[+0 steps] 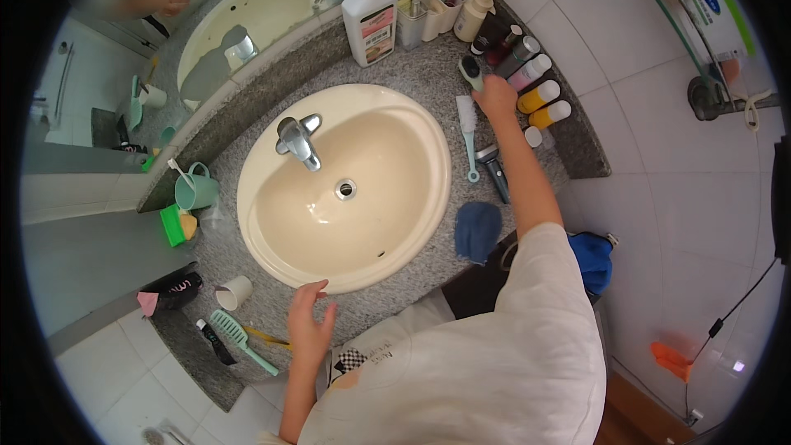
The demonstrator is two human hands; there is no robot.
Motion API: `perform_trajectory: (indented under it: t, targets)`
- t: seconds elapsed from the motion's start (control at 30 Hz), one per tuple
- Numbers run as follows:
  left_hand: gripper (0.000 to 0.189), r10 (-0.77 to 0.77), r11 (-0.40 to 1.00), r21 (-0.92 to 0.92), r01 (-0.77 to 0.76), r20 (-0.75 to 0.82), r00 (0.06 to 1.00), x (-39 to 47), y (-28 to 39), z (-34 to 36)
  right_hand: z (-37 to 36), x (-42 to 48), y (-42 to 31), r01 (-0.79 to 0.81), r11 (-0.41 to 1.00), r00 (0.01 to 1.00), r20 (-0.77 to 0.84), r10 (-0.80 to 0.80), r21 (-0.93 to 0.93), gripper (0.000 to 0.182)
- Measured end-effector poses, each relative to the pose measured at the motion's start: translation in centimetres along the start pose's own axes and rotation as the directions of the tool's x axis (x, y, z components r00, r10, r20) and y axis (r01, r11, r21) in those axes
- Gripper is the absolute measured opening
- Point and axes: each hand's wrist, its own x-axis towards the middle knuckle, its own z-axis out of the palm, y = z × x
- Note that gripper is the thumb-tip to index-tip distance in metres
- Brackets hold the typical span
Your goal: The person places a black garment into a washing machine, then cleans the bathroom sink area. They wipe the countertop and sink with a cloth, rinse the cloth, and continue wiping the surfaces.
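My right hand (496, 97) is closed around a small pale-green brush (471, 70) with a dark head, on the right of the granite counter (426, 71). Beside that hand stands a row of bottles, among them a yellow bottle with a white cap (537, 96). A white-bristled cleaning brush (467, 136) with a light-blue handle lies just left of my forearm, next to an electric shaver (493, 172). My left hand (309, 320) hovers by the front rim of the cream sink (395, 275), fingers apart, with nothing in it.
A chrome faucet (298, 141) rises at the sink's back. Behind stands a large white pump bottle (369, 18). Leftward are a green mug (196, 188), a white cup (234, 293) and a mint hairbrush (238, 334). A blue cloth (478, 232) lies near the front edge.
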Motion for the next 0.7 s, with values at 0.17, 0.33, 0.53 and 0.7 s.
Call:
perform_trajectory:
  t: [0.17, 0.33, 0.53, 0.7]
  targets:
    - [0.039, 0.028, 1.000, -0.004, -0.028, 0.008, 1.000, 0.0, 0.6, 0.4, 3.3, 4.6, -1.4, -0.098, 0.995, 0.995, -0.030, 0.099, 0.018, 0.037]
    - [0.042, 0.022, 1.000, 0.022, -0.021, -0.022, 1.000, -1.0, -0.1, 0.8, -0.1, -4.1, -4.1, -0.160, 0.950, 0.982, -0.054, 0.181, 0.267, 0.052]
    - [0.042, 0.030, 0.999, -0.022, -0.029, 0.012, 0.999, -0.6, -0.3, 1.5, 5.5, -8.9, -3.1, -0.143, 0.972, 0.990, 0.038, 0.138, 0.188, 0.062]
    - [0.042, 0.033, 0.999, -0.035, -0.032, 0.022, 0.999, 0.2, 1.3, 1.6, 5.1, -3.8, -6.4, -0.029, 0.939, 0.998, -0.050, 0.049, 0.343, 0.053]
